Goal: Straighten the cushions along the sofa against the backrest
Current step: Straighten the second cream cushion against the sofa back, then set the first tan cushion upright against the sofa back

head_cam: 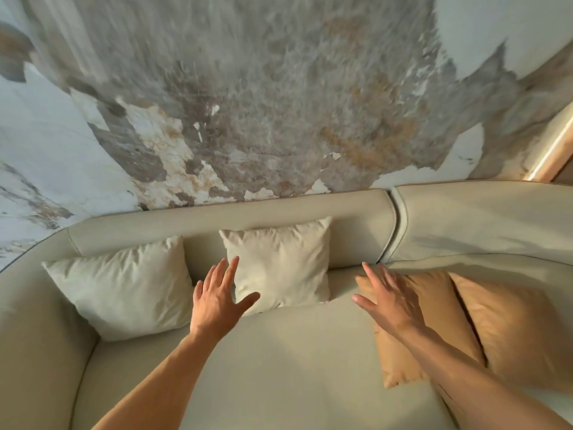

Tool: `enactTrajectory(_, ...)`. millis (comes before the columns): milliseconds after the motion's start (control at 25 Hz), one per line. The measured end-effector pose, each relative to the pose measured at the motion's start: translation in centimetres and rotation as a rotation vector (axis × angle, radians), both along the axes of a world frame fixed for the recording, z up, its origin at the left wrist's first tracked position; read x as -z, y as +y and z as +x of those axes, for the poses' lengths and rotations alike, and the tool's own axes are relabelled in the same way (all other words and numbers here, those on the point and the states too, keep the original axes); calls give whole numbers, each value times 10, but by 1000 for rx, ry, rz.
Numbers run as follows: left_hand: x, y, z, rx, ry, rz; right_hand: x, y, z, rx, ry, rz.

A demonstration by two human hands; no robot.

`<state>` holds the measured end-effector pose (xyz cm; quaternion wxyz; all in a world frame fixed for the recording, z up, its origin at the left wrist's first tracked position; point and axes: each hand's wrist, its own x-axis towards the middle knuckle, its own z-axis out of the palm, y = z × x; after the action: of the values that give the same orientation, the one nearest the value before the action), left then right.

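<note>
A cream sofa with a curved backrest (279, 209) fills the lower view. Two white cushions lean on the backrest: one at the left (124, 290), tilted, and one in the middle (282, 265), upright. Two tan cushions lie flat on the seat at the right, a near one (440, 308) and a far one (514, 330), away from the backrest. My left hand (217, 302) hovers open in front of the middle white cushion's lower left corner. My right hand (390, 299) is open over the near tan cushion's top corner. Neither hand holds anything.
A marbled grey and white wall (248, 103) rises behind the sofa. The sofa's left arm (34, 321) curves round toward me. A lit strip (552, 147) runs along the wall at the far right. Bare seat (279, 367) lies between my forearms.
</note>
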<state>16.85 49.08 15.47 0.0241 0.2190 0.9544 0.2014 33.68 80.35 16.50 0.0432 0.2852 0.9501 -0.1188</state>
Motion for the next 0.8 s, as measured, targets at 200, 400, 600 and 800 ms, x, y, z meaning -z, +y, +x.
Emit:
enactTrajectory(200,-12,75,40,60,51,25,-13,74,56,77,23,-7)
enactTrajectory(400,-7,186,95,123,20,-24,-17,193,128,117,30,35)
enactTrajectory(600,-7,290,157,143,-14,-63,-10,314,196,127,5,-33)
enactTrajectory(800,-6,340,181,122,-49,-92,4,372,229,130,-22,-99)
